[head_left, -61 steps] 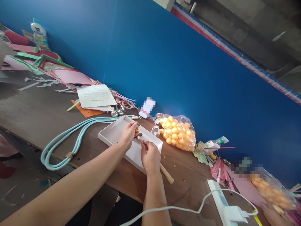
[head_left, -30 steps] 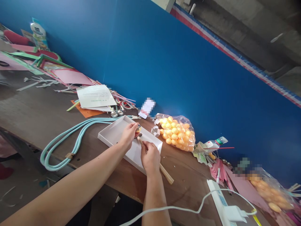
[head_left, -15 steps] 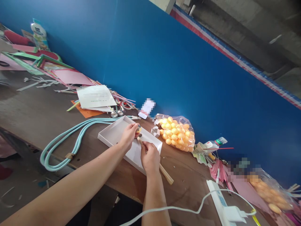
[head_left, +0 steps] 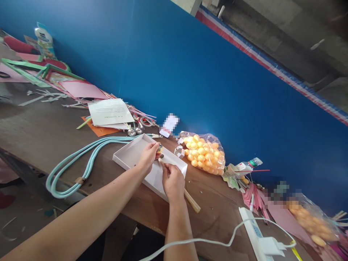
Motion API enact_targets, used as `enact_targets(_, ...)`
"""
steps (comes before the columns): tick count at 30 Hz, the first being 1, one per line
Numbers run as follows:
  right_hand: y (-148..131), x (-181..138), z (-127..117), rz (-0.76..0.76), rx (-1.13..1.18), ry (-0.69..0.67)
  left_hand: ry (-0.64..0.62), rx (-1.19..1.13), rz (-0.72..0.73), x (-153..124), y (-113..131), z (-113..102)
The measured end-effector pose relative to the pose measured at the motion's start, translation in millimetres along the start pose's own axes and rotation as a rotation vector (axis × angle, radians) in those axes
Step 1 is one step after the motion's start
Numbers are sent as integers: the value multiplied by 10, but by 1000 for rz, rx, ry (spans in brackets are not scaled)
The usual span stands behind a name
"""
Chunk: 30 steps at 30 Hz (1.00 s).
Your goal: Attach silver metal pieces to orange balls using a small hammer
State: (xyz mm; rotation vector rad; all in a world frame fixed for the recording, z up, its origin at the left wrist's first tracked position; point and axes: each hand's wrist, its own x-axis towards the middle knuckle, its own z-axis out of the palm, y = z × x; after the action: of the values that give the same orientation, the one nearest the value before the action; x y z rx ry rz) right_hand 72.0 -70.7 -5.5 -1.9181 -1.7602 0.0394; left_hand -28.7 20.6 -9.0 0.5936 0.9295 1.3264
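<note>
Over a shallow white box, my left hand is closed on a small shiny silver ball that resembles a bell. My right hand pinches a pale, thin wooden stick; its far end points at the ball, beside a small dark spot. Whether the stick touches the ball I cannot tell. A thicker wooden piece shows beyond my right wrist, and my hand hides whether it belongs to the same stick. Light blue cords lie looped left of the box, near two silver balls.
A clear bag of orange balls sits behind the box, with a second bag far right. Papers and coloured strips line the blue wall. A power strip stands at right; its white cable crosses my right forearm.
</note>
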Motion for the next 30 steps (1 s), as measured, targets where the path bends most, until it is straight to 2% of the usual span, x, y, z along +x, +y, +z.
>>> enact_targets(30, 5, 1, -5, -18, -16, 3, -5, -7, 0, -4, 3, 1)
